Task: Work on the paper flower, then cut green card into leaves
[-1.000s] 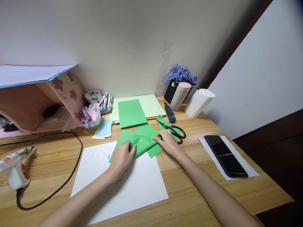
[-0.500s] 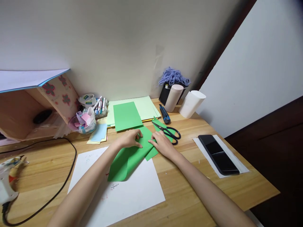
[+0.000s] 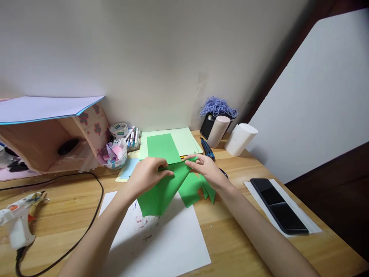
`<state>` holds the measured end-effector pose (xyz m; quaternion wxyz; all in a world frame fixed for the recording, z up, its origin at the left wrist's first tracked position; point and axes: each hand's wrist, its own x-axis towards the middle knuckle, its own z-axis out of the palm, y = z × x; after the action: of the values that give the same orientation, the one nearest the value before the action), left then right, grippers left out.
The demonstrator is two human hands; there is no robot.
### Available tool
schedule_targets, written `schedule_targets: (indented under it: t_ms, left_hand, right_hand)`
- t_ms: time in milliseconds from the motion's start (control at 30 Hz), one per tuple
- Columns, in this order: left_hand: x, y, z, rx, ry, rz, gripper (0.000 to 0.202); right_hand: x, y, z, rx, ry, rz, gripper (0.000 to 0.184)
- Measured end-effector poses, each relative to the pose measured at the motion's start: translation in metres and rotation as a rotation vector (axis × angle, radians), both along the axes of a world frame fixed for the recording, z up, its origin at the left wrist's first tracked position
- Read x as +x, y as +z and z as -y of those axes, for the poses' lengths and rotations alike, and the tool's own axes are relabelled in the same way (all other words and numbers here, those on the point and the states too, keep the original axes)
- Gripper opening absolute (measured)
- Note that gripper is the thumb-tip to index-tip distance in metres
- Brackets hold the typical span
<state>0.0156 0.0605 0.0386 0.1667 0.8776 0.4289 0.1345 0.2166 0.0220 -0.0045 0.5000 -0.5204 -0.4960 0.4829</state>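
Note:
A folded sheet of green paper [image 3: 165, 192] is held between my two hands, tilted above a white sheet [image 3: 173, 250] with faint marks. My left hand [image 3: 151, 172] pinches its upper left edge between thumb and fingers. At the upper right corner, my right hand [image 3: 206, 168] grips the same sheet, thumb in front. Under and beside it lie loose green paper pieces [image 3: 190, 190] on the table. The scissors [image 3: 223, 173] are mostly hidden behind my right hand; only part of a black handle loop shows.
A green square [image 3: 163, 147] rests on pale green sheets [image 3: 188, 139] by the wall. Right of these are a utility knife [image 3: 207, 149], a paper roll [image 3: 241, 139] and a phone [image 3: 278, 206]. A glue gun [image 3: 20, 221] with its cord, a cup of scraps [image 3: 115, 154] and markers [image 3: 132, 136] stand left.
Both hands have lifted the green sheet from the table and tilted it up. My right hand has moved onto its corner and now covers most of the scissors. The view has shifted slightly.

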Motion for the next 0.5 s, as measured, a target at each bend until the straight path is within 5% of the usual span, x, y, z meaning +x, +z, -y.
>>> schedule_targets:
  t_ms: [200,500]
  left_hand:
    - [-0.019,0.029,0.018,0.115,0.138,0.104,0.034]
    - [-0.030,0.040,0.018,0.026,0.086,0.167,0.034]
  right_hand:
    - [-0.021,0.040,-0.005,0.117,0.054,-0.158,0.022]
    - [-0.028,0.044,-0.011,0.153,0.044,-0.103,0.021]
